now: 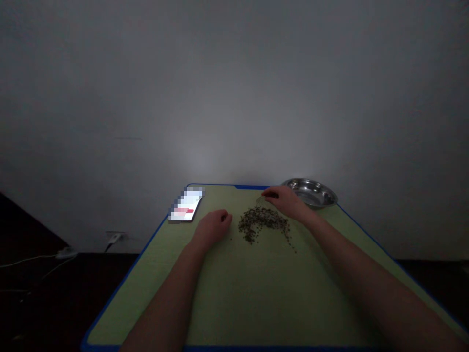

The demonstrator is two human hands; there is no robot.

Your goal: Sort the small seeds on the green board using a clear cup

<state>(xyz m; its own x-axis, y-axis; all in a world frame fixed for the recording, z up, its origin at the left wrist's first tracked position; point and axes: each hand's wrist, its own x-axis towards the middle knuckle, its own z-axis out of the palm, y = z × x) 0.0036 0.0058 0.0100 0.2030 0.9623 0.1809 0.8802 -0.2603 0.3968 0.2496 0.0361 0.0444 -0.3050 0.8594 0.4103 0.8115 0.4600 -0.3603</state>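
Observation:
A loose pile of small dark grains, perhaps peppercorns or seeds, is spread in an arc on the green table top. To the left of the pile, my left hand rests on the table with its fingers curled closed; what is inside them, if anything, is hidden. My right hand is at the far edge of the pile, fingers pinched together. Thin pale strands show at its fingertips, too fine to name. A few stray grains lie to the near right of the pile.
A shiny metal bowl stands at the far right corner, behind my right wrist. At the far left lies a phone with a lit screen. The table has a blue rim and meets a plain wall. A plug and cables are low at left.

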